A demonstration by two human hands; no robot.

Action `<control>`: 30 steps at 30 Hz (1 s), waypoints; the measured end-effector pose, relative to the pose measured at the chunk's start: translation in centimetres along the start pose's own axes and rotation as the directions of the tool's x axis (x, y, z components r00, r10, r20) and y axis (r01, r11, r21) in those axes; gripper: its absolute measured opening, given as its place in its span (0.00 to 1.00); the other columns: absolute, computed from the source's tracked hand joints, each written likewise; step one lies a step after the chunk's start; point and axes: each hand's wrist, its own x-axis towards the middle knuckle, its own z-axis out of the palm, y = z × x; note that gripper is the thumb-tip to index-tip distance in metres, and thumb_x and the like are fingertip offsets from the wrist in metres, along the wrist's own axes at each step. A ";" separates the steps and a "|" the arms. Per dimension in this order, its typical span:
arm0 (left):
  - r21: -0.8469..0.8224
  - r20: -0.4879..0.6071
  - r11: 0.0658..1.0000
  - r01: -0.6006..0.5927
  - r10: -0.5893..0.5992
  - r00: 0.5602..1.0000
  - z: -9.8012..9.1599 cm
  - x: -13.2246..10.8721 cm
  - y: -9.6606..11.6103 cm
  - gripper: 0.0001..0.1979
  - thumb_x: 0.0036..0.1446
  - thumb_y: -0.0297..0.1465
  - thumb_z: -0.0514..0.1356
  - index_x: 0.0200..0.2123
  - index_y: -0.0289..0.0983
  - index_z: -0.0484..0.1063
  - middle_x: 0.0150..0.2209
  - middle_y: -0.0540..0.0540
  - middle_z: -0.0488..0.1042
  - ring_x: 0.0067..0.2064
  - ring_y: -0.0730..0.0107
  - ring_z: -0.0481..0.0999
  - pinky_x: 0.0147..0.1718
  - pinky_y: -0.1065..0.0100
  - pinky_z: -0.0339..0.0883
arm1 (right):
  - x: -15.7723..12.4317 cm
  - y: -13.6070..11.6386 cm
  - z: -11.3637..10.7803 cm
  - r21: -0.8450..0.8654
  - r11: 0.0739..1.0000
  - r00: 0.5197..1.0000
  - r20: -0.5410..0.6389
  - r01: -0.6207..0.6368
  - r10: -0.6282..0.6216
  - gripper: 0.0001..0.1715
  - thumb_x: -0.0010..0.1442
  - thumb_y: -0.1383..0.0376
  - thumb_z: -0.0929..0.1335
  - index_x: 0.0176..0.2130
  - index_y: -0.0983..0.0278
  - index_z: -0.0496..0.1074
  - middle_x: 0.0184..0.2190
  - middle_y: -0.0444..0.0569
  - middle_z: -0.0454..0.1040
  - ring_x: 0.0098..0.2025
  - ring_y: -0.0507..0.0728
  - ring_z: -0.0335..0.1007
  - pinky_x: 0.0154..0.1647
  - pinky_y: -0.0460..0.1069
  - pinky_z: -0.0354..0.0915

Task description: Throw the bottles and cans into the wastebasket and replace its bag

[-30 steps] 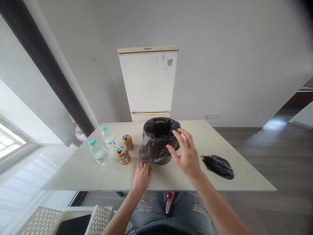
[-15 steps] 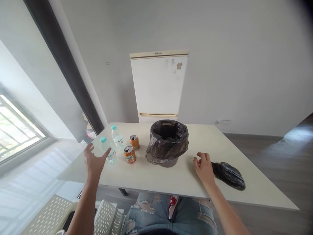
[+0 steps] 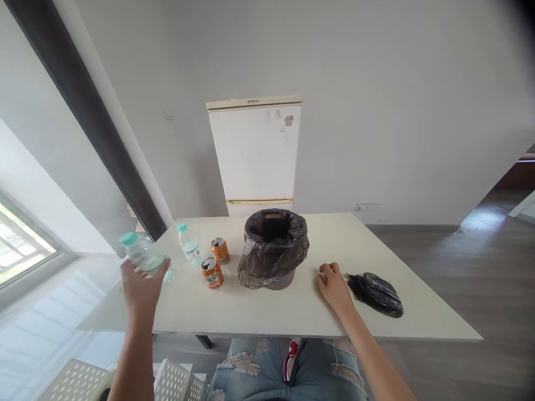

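My left hand [image 3: 142, 287] is closed around a clear plastic bottle [image 3: 146, 255] with a turquoise cap. The bottle leans to the left at the table's left side, and motion blurs it a little. Beyond it a second clear bottle [image 3: 190, 245] stands upright, close to two opened orange drink cans [image 3: 212, 274]. Resting on the tabletop, my right hand [image 3: 335, 287] holds nothing; its fingers are loosely bent, with a gap at the thumb. Right of it lies a bundle of black plastic bags [image 3: 378, 295].
A bin lined with a black bag [image 3: 273, 256] stands mid-table on the pale table [image 3: 251, 314]. Behind the table are a white fridge [image 3: 257, 153] and a grey wall. Pale perforated plastic baskets [image 3: 75, 381] sit below, at the lower left.
My left hand has closed on the nearer bottle, which has moved left and tipped over to the left. My right hand stays on the table near the black bags. The view has shifted slightly.
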 end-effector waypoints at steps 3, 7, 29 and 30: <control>-0.363 -0.011 0.931 -0.033 0.031 0.999 -1.5 -0.5 6.1 0.52 0.45 0.37 0.78 0.69 0.45 0.55 0.56 0.45 0.76 0.46 0.59 0.82 0.49 0.49 0.80 | 0.0 0.2 0.1 0.009 1.000 1.000 0.020 -0.014 0.014 0.06 0.66 0.63 0.61 0.41 0.60 0.66 0.43 0.50 0.64 0.29 0.54 0.67 0.32 0.52 0.63; -0.606 -0.005 0.751 -0.260 0.324 0.946 -0.2 -0.8 15.0 0.40 0.54 0.37 0.75 0.65 0.42 0.60 0.51 0.47 0.75 0.51 0.62 0.79 0.53 0.53 0.79 | 0.0 0.3 0.1 0.030 0.999 0.999 0.047 -0.016 0.015 0.05 0.67 0.64 0.60 0.40 0.60 0.65 0.43 0.49 0.64 0.30 0.54 0.67 0.34 0.52 0.63; -0.132 0.911 0.776 -0.617 0.341 0.234 20.3 -5.6 29.2 0.22 0.36 0.36 0.78 0.35 0.37 0.77 0.32 0.45 0.81 0.41 0.52 0.82 0.40 0.62 0.75 | 0.3 0.7 0.2 0.050 0.999 0.998 0.066 -0.004 0.001 0.05 0.64 0.68 0.61 0.35 0.59 0.64 0.36 0.48 0.68 0.35 0.57 0.69 0.38 0.50 0.62; -0.122 0.920 0.774 -0.621 0.323 0.222 20.3 -5.7 29.1 0.19 0.39 0.36 0.77 0.34 0.37 0.77 0.30 0.47 0.80 0.38 0.54 0.82 0.37 0.63 0.74 | 0.3 0.7 0.2 0.049 0.999 0.997 0.073 -0.003 -0.001 0.06 0.64 0.69 0.62 0.35 0.59 0.64 0.36 0.48 0.68 0.36 0.58 0.69 0.39 0.50 0.62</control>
